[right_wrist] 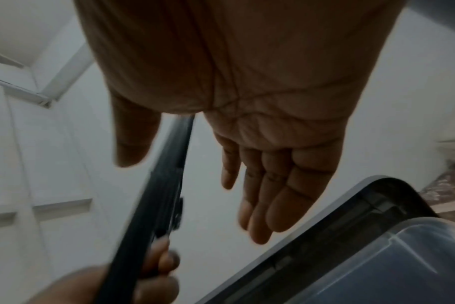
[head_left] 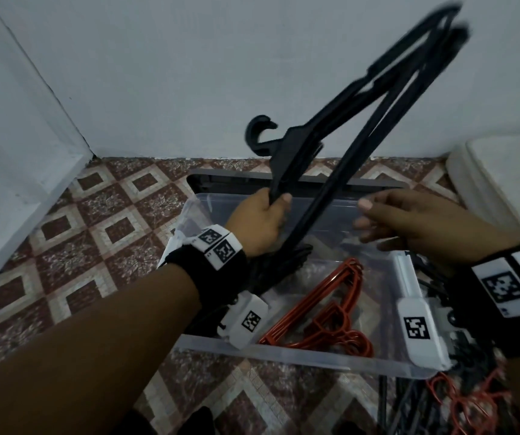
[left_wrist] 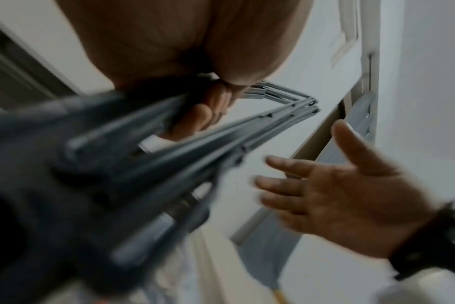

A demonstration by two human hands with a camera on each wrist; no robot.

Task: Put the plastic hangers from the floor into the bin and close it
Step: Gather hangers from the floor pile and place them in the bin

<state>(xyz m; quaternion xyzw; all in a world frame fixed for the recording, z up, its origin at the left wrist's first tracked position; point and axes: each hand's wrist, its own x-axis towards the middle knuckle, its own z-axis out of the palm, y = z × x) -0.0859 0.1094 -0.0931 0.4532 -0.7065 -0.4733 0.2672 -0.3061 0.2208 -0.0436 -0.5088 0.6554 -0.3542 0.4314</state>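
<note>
My left hand [head_left: 263, 219] grips a bunch of black plastic hangers [head_left: 374, 98] by one arm, holding them tilted up over the clear plastic bin [head_left: 299, 356]. Their far ends rise to the upper right, and the hook [head_left: 258, 128] points left. In the left wrist view the fingers [left_wrist: 203, 117] curl round the black hangers [left_wrist: 148, 156]. My right hand [head_left: 409, 219] hovers just right of them with straight fingers and holds nothing; the right wrist view shows its fingers [right_wrist: 273, 195] spread beside the black hangers [right_wrist: 159, 205]. Orange hangers [head_left: 324, 309] lie inside the bin.
The grey lid [head_left: 374, 183] lies on the floor behind the bin, near the white wall. More black and orange hangers [head_left: 459, 400] are piled on the tiled floor at the lower right. A white object [head_left: 503, 177] stands at the right. A white door frame [head_left: 26, 146] runs along the left.
</note>
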